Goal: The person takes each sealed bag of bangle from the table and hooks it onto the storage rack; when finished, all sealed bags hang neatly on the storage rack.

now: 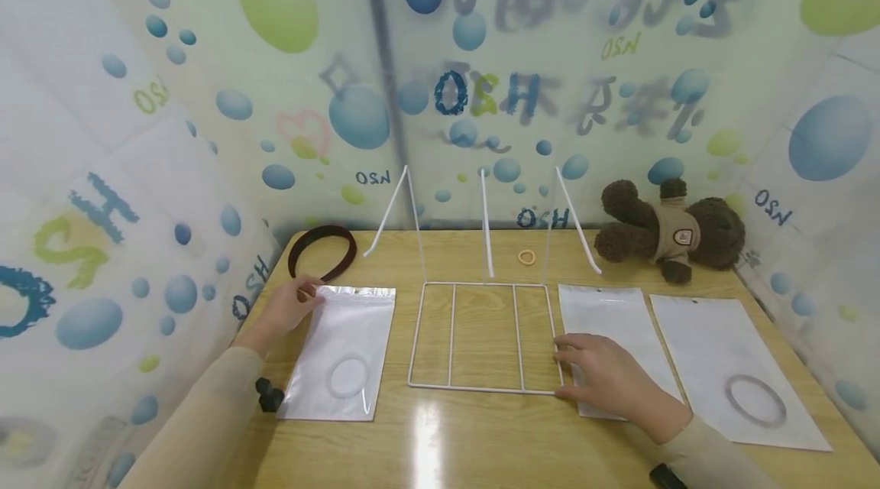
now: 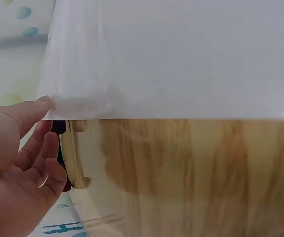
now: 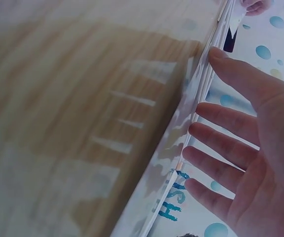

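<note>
My left hand (image 1: 285, 313) pinches the upper left corner of a white zip bag (image 1: 326, 344), thumb on top and fingers below. A pale ring outline shows on the bag's lower half. In the left wrist view, the bag (image 2: 181, 59) stretches flat away from the thumb. A white wire rack (image 1: 481, 390) stands mid-table, with a flat base and several upright prongs. Beside its right edge is my right hand (image 1: 608, 374), fingertips at the wire and fingers spread fairly straight. That hand partly covers a second white bag (image 1: 612, 309).
A third white bag (image 1: 708, 336) with a ring outline lies at the far right. Behind the left bag is a dark brown band (image 1: 323, 231). A small tan ring (image 1: 526, 263) lies behind the rack. A brown teddy bear (image 1: 674, 229) lies at the back right. Patterned curtains (image 1: 344, 199) surround the table.
</note>
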The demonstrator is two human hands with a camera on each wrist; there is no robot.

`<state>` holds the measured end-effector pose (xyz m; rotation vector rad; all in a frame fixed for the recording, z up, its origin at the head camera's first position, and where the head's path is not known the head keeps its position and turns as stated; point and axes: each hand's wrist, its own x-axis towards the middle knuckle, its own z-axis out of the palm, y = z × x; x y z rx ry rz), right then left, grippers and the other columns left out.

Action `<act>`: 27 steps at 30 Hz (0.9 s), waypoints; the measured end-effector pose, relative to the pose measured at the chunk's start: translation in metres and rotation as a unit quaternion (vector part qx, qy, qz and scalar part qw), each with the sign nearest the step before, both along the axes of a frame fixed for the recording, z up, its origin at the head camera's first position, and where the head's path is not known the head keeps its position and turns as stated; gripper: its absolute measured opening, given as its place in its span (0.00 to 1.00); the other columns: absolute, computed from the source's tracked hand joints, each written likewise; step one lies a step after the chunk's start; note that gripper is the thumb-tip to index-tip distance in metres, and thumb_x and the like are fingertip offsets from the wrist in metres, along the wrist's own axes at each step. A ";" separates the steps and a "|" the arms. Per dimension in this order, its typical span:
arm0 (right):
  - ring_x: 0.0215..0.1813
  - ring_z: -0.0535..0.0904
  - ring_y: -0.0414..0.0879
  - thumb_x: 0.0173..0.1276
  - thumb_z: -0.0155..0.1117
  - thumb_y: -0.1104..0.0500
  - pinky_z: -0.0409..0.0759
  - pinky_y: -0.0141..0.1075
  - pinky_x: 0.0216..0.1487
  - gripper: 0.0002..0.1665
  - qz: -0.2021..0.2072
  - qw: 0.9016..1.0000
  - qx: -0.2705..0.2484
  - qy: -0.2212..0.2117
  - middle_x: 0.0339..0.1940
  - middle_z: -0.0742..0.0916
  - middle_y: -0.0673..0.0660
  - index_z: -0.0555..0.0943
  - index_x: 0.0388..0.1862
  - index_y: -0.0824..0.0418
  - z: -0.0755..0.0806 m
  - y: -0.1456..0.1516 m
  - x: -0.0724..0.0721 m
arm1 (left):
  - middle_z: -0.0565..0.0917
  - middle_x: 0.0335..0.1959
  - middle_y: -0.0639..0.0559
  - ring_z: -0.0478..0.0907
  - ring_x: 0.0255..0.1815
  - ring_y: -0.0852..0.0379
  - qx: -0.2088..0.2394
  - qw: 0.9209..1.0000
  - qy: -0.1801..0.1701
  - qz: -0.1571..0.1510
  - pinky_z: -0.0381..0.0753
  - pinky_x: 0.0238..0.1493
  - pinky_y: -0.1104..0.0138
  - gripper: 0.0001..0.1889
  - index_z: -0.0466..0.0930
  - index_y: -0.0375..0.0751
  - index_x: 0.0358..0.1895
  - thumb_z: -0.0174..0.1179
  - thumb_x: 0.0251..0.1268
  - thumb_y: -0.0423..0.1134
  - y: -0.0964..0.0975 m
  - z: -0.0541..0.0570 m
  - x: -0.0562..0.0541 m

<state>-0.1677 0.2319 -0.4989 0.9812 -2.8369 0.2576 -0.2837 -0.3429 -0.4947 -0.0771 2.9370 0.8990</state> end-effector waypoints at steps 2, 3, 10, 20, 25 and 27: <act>0.60 0.85 0.57 0.55 0.81 0.41 0.83 0.53 0.61 0.32 0.000 1.000 0.000 -0.001 0.60 0.87 0.60 0.89 0.51 0.60 0.000 0.000 0.000 | 0.81 0.51 0.38 0.76 0.48 0.45 0.001 1.000 0.005 0.000 0.80 0.41 0.64 0.17 0.77 0.40 0.61 0.63 0.75 0.41 0.000 0.002 0.001; 0.60 0.85 0.57 0.55 0.81 0.41 0.83 0.53 0.61 0.32 -0.001 1.000 0.000 -0.001 0.60 0.87 0.59 0.89 0.51 0.60 -0.001 0.000 0.000 | 0.81 0.51 0.39 0.76 0.48 0.45 0.001 1.000 0.005 0.003 0.80 0.41 0.63 0.16 0.77 0.40 0.60 0.62 0.75 0.41 0.000 0.002 0.001; 0.60 0.85 0.56 0.54 0.82 0.41 0.83 0.53 0.60 0.31 0.002 1.000 -0.005 0.005 0.59 0.88 0.59 0.89 0.49 0.60 -0.001 -0.001 0.000 | 0.81 0.51 0.40 0.76 0.48 0.45 0.020 1.000 0.004 -0.004 0.80 0.43 0.64 0.14 0.75 0.41 0.58 0.59 0.78 0.44 -0.007 0.005 0.005; 0.61 0.84 0.58 0.55 0.82 0.41 0.83 0.53 0.60 0.30 0.006 1.000 -0.006 0.003 0.59 0.87 0.59 0.89 0.49 0.60 -0.001 -0.001 0.001 | 0.83 0.44 0.46 0.78 0.47 0.48 0.027 0.997 0.068 -0.036 0.78 0.40 0.64 0.10 0.78 0.45 0.48 0.57 0.80 0.47 -0.005 0.023 0.024; 0.62 0.83 0.59 0.55 0.82 0.42 0.83 0.53 0.61 0.30 0.001 1.000 -0.002 -0.005 0.60 0.87 0.59 0.89 0.50 0.60 0.000 0.000 0.001 | 0.83 0.41 0.48 0.77 0.43 0.52 0.043 0.993 0.092 -0.060 0.79 0.40 0.67 0.10 0.78 0.45 0.47 0.57 0.80 0.47 0.000 0.034 0.032; 0.62 0.83 0.59 0.55 0.81 0.42 0.82 0.54 0.61 0.30 0.002 1.000 -0.002 -0.006 0.60 0.87 0.59 0.89 0.50 0.60 0.000 0.000 0.001 | 0.83 0.41 0.49 0.77 0.42 0.53 0.043 0.992 0.102 -0.065 0.79 0.42 0.68 0.10 0.78 0.45 0.47 0.57 0.80 0.48 0.004 0.042 0.037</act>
